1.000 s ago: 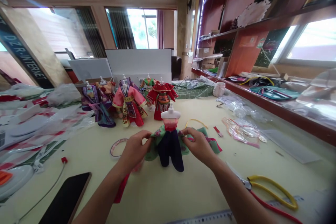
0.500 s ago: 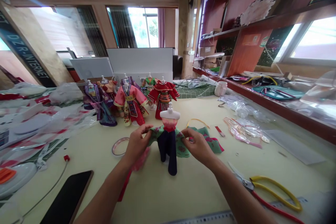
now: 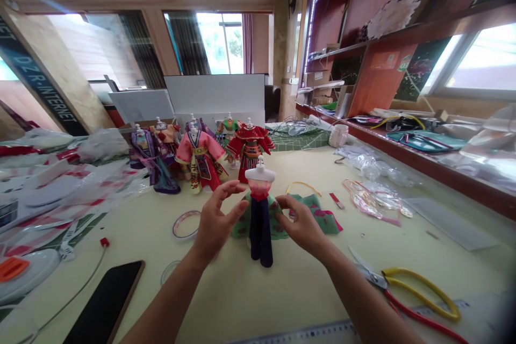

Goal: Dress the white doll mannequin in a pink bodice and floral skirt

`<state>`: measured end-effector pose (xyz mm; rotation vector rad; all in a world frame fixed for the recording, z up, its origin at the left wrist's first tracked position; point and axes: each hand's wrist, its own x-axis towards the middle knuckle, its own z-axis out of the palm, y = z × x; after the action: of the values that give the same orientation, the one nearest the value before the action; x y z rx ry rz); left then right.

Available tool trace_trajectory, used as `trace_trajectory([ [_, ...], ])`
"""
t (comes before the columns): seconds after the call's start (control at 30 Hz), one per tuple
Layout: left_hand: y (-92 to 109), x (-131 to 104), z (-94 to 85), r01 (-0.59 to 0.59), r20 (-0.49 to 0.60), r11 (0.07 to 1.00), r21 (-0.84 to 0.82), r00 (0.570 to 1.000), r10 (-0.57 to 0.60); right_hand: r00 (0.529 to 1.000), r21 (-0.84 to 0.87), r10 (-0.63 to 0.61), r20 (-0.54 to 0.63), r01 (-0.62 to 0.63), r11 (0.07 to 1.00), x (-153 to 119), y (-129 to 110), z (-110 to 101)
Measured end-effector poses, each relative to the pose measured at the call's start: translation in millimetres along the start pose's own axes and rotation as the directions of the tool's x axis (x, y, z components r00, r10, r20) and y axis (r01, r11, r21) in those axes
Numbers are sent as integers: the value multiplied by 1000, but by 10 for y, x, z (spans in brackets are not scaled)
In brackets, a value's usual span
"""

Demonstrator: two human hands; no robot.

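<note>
A small white mannequin (image 3: 260, 173) stands upright on the table, dressed in a red top (image 3: 260, 189) and dark navy trousers (image 3: 261, 228). Green patterned cloth (image 3: 243, 224) shows behind it on both sides. My left hand (image 3: 220, 215) is beside the mannequin's left side in the picture, thumb and fingers apart, nothing held. On the other side, my right hand (image 3: 296, 220) pinches the edge of the green cloth.
Several dressed mannequins (image 3: 199, 153) stand behind. A tape roll (image 3: 186, 224) and a phone (image 3: 105, 301) lie left. Green-and-pink fabric (image 3: 322, 215), scissors (image 3: 377, 279) and plastic bags (image 3: 373, 199) lie right; a ruler (image 3: 314, 333) lies in front.
My left hand has let go of the green cloth and opened. The cloth now hangs behind the trousers, and the red-pink cloth below my left hand no longer shows.
</note>
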<state>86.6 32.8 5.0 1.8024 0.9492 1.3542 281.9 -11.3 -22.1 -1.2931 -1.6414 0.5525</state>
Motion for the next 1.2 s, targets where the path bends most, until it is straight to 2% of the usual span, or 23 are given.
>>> trace_trajectory([
  [0.1, 23, 3, 163, -85, -79, 994, 67, 993, 91, 999, 2, -22, -26, 22, 1000, -6, 2, 20],
  [0.27, 118, 77, 399, -39, -207, 992, 117, 976, 63, 996, 37, -65, -55, 67, 997, -2, 5, 53],
  [0.37, 191, 89, 444, -36, -245, 994, 104, 968, 61, 996, 62, -72, -53, 75, 995, -4, -6, 69],
  [0.47, 214, 81, 417, -38, -242, 995, 91, 969, 59, 997, 81, -55, -59, 59, 995, -13, -22, 80],
  [0.53, 199, 87, 366, -37, -205, 998, 53, 978, 47, 996, 101, -39, -78, 47, 994, -19, -30, 83],
  [0.67, 131, 152, 211, 13, -9, 994, -112, 1000, -14, 991, 159, -32, -131, 53, 986, -18, -20, 76],
  [0.8, 74, 232, 64, 102, 116, 956, -274, 991, -72, 985, 175, -25, -170, 55, 983, -16, 5, 63],
  [0.93, 70, 280, -18, 143, 220, 934, -328, 973, -72, 981, 167, -16, -196, 50, 985, -17, 1, 60],
  [1.03, 81, 303, -44, 165, 267, 935, -315, 960, -80, 973, 151, -34, -230, 70, 986, -13, -2, 66],
  [1.2, 85, 325, -36, 174, 276, 933, -316, 957, -85, 952, 95, -70, -296, 103, 990, 15, 21, 75],
])
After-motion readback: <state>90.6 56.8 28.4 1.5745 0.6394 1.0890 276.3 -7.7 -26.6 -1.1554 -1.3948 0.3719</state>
